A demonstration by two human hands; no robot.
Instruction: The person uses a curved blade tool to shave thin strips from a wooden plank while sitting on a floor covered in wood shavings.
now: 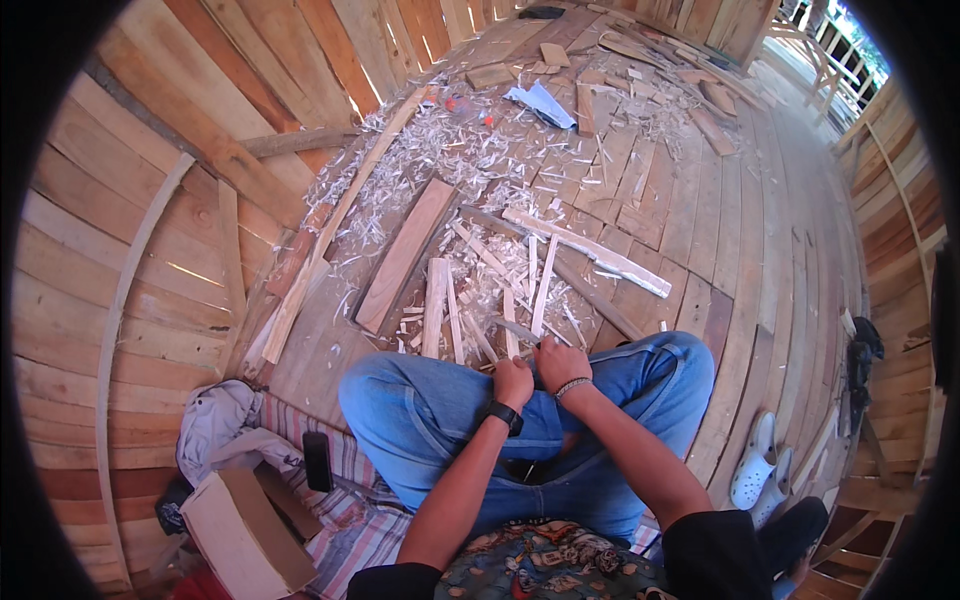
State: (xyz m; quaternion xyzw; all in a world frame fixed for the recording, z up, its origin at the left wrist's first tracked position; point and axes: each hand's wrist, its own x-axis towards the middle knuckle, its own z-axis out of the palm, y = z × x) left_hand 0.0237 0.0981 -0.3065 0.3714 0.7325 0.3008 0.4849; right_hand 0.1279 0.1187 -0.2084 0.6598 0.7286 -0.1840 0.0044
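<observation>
"Right of the wide board (405, 255), what do you see?"

"Two hands, close together. The right hand (562, 365) has its fingers curled around a knife (517, 330), and the grey blade pokes out."

"And the left hand (514, 384)?"

"Its fingers are bent in, at the near end of a thin stick (510, 308). I can't tell if they hold it."

"Where is that stick?"

"Right of the wide board too, and the blade crosses over it."

"And the curly shavings (468, 165)?"

"Lots lie past the board's far end."
</observation>
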